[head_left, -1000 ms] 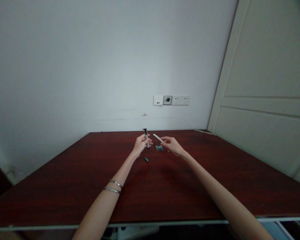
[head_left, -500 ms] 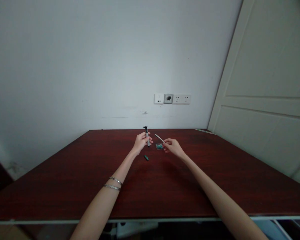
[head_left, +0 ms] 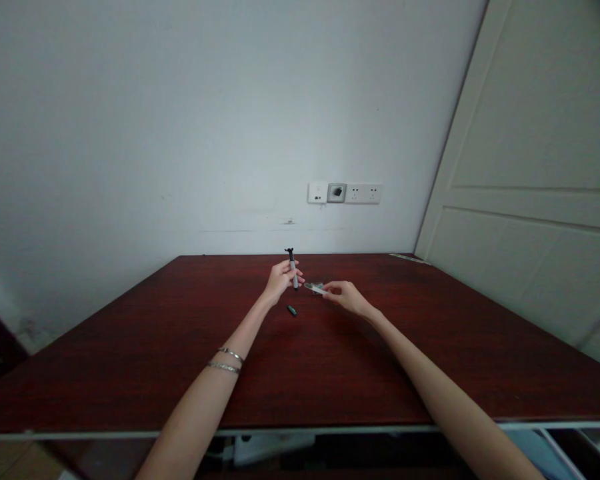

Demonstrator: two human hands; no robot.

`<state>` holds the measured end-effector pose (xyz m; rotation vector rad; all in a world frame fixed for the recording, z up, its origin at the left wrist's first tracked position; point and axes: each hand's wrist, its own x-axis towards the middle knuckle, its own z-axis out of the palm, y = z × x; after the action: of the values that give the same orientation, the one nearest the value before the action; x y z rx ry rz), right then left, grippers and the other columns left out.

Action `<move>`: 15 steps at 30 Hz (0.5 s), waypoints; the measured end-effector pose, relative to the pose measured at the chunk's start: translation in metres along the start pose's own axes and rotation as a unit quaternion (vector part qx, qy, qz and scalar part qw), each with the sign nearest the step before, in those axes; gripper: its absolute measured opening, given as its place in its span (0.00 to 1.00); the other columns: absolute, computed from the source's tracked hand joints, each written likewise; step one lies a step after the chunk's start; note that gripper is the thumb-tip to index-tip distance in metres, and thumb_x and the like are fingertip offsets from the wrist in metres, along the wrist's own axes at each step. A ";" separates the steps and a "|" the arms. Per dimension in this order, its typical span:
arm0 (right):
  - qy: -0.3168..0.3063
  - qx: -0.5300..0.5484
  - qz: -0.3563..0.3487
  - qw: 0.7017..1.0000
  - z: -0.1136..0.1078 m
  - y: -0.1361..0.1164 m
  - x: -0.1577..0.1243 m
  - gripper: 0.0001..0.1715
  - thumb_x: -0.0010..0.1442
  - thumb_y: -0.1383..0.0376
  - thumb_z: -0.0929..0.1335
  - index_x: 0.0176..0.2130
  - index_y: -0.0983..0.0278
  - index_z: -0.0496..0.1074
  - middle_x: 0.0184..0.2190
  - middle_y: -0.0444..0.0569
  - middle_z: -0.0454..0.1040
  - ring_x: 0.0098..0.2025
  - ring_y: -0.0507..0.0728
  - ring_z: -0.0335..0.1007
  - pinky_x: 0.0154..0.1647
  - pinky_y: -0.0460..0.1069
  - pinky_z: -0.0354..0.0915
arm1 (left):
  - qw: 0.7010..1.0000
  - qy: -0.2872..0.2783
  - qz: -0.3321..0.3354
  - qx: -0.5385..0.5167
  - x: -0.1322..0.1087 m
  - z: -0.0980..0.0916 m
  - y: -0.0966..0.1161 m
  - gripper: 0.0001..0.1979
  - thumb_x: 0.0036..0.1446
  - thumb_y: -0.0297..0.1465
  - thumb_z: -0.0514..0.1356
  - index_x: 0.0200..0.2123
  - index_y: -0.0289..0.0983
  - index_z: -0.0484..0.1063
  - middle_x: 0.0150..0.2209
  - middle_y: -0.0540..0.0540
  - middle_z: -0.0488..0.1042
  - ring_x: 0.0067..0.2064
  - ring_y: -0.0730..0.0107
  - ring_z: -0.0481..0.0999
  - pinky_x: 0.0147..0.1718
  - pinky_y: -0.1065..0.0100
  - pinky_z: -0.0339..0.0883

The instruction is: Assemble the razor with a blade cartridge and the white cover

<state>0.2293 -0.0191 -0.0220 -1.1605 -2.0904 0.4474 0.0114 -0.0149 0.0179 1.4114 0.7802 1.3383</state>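
My left hand is closed around a grey razor handle, held nearly upright with its black forked top bare. Between the fingertips of my right hand is a slim white stick, perhaps a small brush, its far end pointing left toward the razor handle. Behind the stick lies a small clear case with something green in it, partly covered. A dark green razor cartridge rests on the table below my left hand.
The dark red wooden table runs back to a pale wall with sockets. A white panelled door stands along the right side. Under the table's front edge are stored items.
The white stick has swung from pointing up and left to lying nearly level, lower and across the clear case. My left hand keeps its hold on the razor handle. The view has tilted slightly.
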 end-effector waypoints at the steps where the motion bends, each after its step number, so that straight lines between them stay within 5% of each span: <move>1: -0.008 -0.012 -0.010 1.000 0.001 0.000 -0.001 0.15 0.52 0.60 0.67 0.37 0.65 0.76 0.30 0.48 0.75 0.29 0.53 0.66 0.32 0.46 0.60 | 1.000 0.000 -0.001 0.001 0.000 0.000 0.000 0.12 0.51 0.27 0.58 0.41 0.31 0.65 0.28 0.46 0.72 0.26 0.71 0.75 0.27 0.66 0.71; 8: -0.065 -0.045 -0.098 0.992 0.009 -0.004 -0.006 0.13 0.55 0.63 0.66 0.39 0.63 0.77 0.32 0.50 0.72 0.34 0.55 0.66 0.36 0.48 0.60 | 1.000 -0.006 -0.007 0.008 -0.003 0.002 -0.001 0.12 0.52 0.26 0.58 0.41 0.31 0.65 0.28 0.46 0.72 0.26 0.69 0.75 0.26 0.67 0.70; 15: -0.075 -0.033 -0.080 0.993 0.018 0.003 -0.005 0.12 0.54 0.65 0.67 0.39 0.62 0.77 0.33 0.50 0.72 0.36 0.56 0.67 0.40 0.49 0.61 | 1.000 -0.014 -0.013 0.016 -0.004 0.004 0.000 0.12 0.51 0.24 0.56 0.41 0.31 0.65 0.26 0.47 0.71 0.24 0.71 0.74 0.25 0.67 0.70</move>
<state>0.2201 -0.0207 -0.0383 -1.0124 -2.3244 0.4030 0.0142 -0.0196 0.0169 1.4369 0.8031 1.2887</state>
